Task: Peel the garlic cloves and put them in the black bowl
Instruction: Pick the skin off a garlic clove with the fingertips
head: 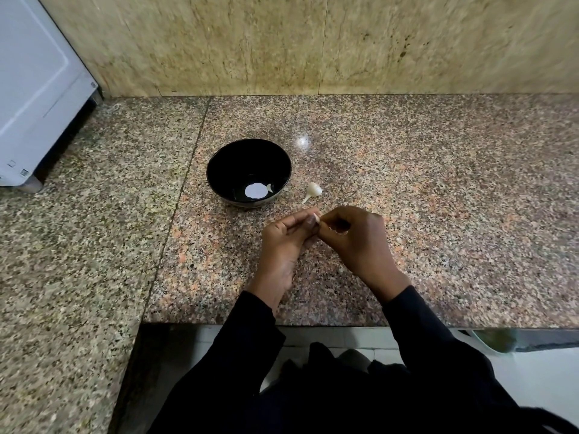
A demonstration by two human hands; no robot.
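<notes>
Two bare hands meet above a speckled granite counter (407, 189), seen from above by a camera on the person's head. The left hand (283, 245) lies palm turned inward, its fingers and thumb curled to pinch a small white garlic clove (316, 218), of which only a sliver shows between the fingertips. The right hand (357, 239) faces it, knuckles up, with fingers curled and their tips pressed against the same clove, so both hands grip it together just over the counter. Both arms wear black sleeves (416, 324) that reach to the wrists. Just beyond the hands, slightly to the left, stands the black bowl (225, 164), upright on the counter; inside it, near the bottom, lies one small pale peeled clove (269, 187) beside a bright round reflection. Just to the right of the bowl, apart from it, another garlic piece (312, 192) with a thin stem rests on the granite. A white appliance (34, 89) stands at the far left corner against a mottled yellow-brown stone wall (344, 42). Below the counter edge a pale floor (532, 380) is visible.
</notes>
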